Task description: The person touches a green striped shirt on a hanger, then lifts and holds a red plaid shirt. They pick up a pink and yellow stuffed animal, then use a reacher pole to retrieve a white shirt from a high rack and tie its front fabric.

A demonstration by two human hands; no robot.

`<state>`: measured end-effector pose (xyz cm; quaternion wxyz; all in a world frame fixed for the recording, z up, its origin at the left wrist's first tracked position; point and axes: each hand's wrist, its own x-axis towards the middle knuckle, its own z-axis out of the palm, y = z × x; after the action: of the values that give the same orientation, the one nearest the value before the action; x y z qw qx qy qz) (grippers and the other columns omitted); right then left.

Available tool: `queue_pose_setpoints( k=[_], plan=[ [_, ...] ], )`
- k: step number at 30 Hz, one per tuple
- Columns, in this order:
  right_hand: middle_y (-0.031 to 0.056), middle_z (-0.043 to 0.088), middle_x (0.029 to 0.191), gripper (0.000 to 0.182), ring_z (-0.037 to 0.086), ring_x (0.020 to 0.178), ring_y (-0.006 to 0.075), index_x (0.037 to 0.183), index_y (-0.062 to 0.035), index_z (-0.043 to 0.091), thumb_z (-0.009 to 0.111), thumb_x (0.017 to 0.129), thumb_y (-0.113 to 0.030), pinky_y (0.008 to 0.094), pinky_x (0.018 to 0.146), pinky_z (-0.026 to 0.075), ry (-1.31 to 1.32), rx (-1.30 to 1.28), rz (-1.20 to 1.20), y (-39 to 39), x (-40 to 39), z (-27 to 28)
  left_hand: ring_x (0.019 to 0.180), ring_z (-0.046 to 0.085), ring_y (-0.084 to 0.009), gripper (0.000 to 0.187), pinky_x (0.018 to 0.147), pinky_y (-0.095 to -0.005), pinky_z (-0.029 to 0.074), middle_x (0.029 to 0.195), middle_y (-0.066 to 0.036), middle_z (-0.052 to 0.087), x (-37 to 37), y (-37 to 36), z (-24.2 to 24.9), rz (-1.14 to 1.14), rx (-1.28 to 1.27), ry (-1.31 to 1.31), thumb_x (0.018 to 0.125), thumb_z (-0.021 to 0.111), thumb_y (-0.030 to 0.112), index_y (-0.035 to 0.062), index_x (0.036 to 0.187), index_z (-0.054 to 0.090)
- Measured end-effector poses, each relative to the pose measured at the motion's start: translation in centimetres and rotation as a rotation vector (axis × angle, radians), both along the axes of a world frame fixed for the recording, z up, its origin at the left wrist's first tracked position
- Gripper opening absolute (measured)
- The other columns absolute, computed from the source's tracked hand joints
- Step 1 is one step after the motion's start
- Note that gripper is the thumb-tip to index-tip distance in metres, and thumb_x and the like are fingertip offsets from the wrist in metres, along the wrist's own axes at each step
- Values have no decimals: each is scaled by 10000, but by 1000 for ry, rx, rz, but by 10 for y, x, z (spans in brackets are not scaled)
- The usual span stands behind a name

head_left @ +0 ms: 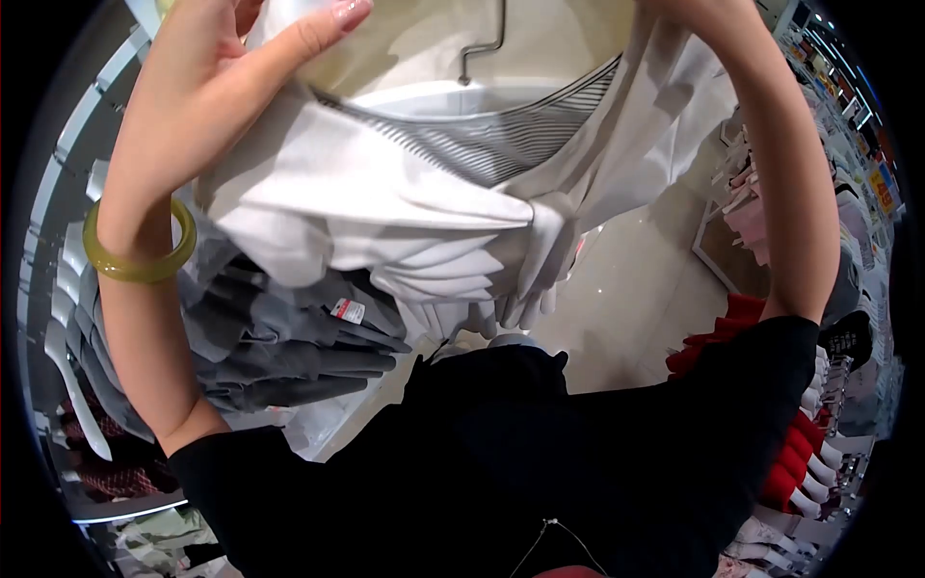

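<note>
A white top (385,212) with a black-and-white striped inner part (482,149) and a knotted front (544,222) is held up before me. My left hand (231,77) grips it at its left shoulder, thumb stretched across the upper edge; the other fingers are mostly hidden. At the upper right, my right hand (699,12) is at the other shoulder, with fabric hanging from it. Its fingers are cut off by the frame edge. Between the hands a thin metal hanger hook (482,48) shows above the neckline. A green bangle (140,270) circles my left wrist.
Grey garments (279,337) hang close on the left, one with a white-and-red tag (348,310). White hangers (82,405) line that rack. Red garments (723,332) and pink garments (747,217) hang on the right. Pale shiny floor (636,299) lies between the racks.
</note>
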<state>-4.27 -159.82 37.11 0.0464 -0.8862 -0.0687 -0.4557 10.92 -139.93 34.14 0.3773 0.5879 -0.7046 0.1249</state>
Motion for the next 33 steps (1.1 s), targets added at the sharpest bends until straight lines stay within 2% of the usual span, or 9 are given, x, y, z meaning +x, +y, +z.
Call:
queue_pose_setpoints(
  k=[2, 6, 9, 14, 20, 24, 27, 31, 33],
  plan=[
    [109, 600, 607, 259, 567, 575, 111, 766, 50, 632, 693, 741, -200, 287, 553, 456, -140, -119, -213, 16, -19, -8, 1038, 508, -294, 721, 864, -411, 416, 1166, -148, 492, -20, 16, -12, 556, -224, -232, 719, 654, 222, 61, 1318, 286],
    [103, 629, 638, 225, 569, 591, 87, 755, 29, 649, 686, 745, -193, 272, 531, 454, -127, 1, -180, 1, -40, -2, 1076, 487, -224, 522, 913, -321, 381, 1154, -138, 491, -33, 41, -113, 466, -708, 15, 713, 696, 22, -13, 1158, 424],
    [112, 643, 667, 209, 595, 624, 108, 779, 21, 654, 676, 744, -184, 274, 570, 472, -109, 69, -184, -11, -51, 6, 766, 438, -130, 308, 711, -268, 386, 895, -56, 484, -54, 33, -246, 655, -697, 460, 705, 683, 31, 40, 920, 462],
    [124, 652, 716, 199, 628, 650, 158, 820, 1, 658, 675, 727, -175, 296, 600, 480, -122, 85, -117, 15, -88, -6, 723, 509, -112, 339, 692, -226, 416, 925, -23, 527, -148, -11, -374, 323, 156, 1744, 797, 645, 321, 65, 963, 498],
    [146, 650, 718, 215, 636, 655, 193, 840, -24, 663, 684, 724, -203, 283, 608, 476, 20, 194, -131, 48, -105, -32, 656, 482, -108, 586, 570, -191, 362, 932, -47, 522, -177, -4, -403, -372, -132, 2568, 754, 668, 443, 15, 1096, 459],
    [120, 656, 865, 398, 629, 765, 182, 989, 6, 622, 682, 743, -301, 278, 706, 472, 175, 96, -164, 48, -104, -41, 555, 329, -65, 339, 491, -203, 279, 692, 10, 433, -194, 47, -379, -767, -410, 2315, 853, 588, 282, 30, 1065, 509],
    [112, 668, 845, 299, 634, 757, 163, 979, -22, 637, 669, 748, -209, 277, 700, 471, 60, -29, -74, 67, -103, -49, 568, 351, -71, 173, 500, -197, 284, 681, 22, 428, -200, 88, -338, -421, -468, 2017, 860, 564, 142, 54, 1007, 542],
    [114, 670, 880, 285, 625, 810, 149, 980, 7, 629, 675, 709, -70, 267, 742, 462, 91, 163, 98, 126, -106, -55, 1116, 420, -179, 611, 937, -293, 338, 1195, -60, 476, -197, 142, -313, 427, -735, 1476, 709, 684, 86, 41, 1240, 385],
    [114, 672, 865, 276, 620, 797, 133, 967, 8, 632, 680, 703, -55, 256, 732, 460, 115, 204, 163, 159, -95, -58, 1095, 467, -220, 741, 925, -324, 380, 1162, -103, 512, -194, 177, -305, 462, -600, 1449, 643, 758, 105, -8, 1256, 357]
  ],
)
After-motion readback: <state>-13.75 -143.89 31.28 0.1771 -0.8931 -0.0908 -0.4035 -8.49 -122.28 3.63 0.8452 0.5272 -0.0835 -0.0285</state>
